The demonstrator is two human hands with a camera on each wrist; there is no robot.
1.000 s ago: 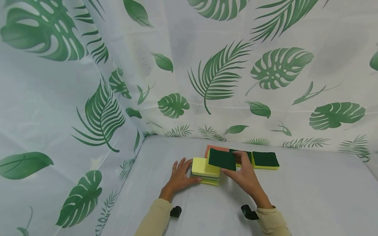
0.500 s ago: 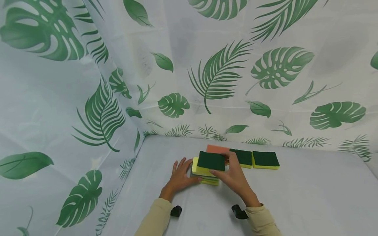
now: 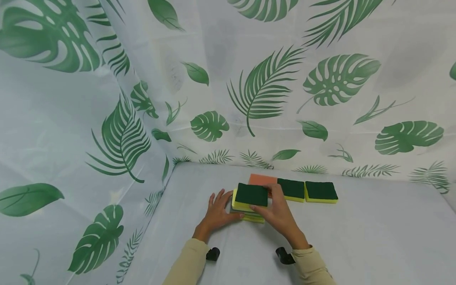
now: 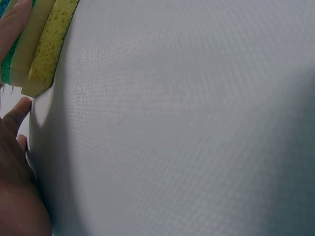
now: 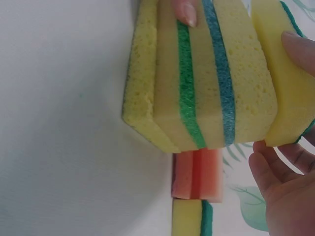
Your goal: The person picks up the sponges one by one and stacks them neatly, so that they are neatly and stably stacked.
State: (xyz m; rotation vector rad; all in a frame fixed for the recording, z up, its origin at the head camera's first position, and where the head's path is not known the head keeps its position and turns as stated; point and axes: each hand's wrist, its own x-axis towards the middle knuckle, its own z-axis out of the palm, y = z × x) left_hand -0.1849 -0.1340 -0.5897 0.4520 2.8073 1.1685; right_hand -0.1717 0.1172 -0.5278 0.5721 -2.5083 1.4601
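A stack of sponges [image 5: 202,93] stands on the table, with yellow foam and green and blue scouring layers. My left hand [image 3: 215,215] holds its left side, thumb along the front and forefinger at the back corner; the other fingers spread out. In the left wrist view its thumb [image 4: 11,27] presses the stack's side. My right hand [image 3: 279,211] grips a yellow sponge with a dark green scouring pad [image 3: 251,194], thumb in front and fingers behind. That sponge sits at the top of the stack, pad up, touching or nearly touching the yellow foam below.
Behind the stack lies a coral sponge [image 3: 262,179], partly hidden by my right hand. Two yellow sponges with dark green pads, a nearer one [image 3: 291,189] and a farther one [image 3: 322,191], continue the row rightward. Leaf-printed curtains [image 3: 221,91] enclose the white table [image 3: 374,229].
My right hand has carried the dark green-topped sponge leftward, from the stack's right edge to over its top. My left hand has stayed at the stack.
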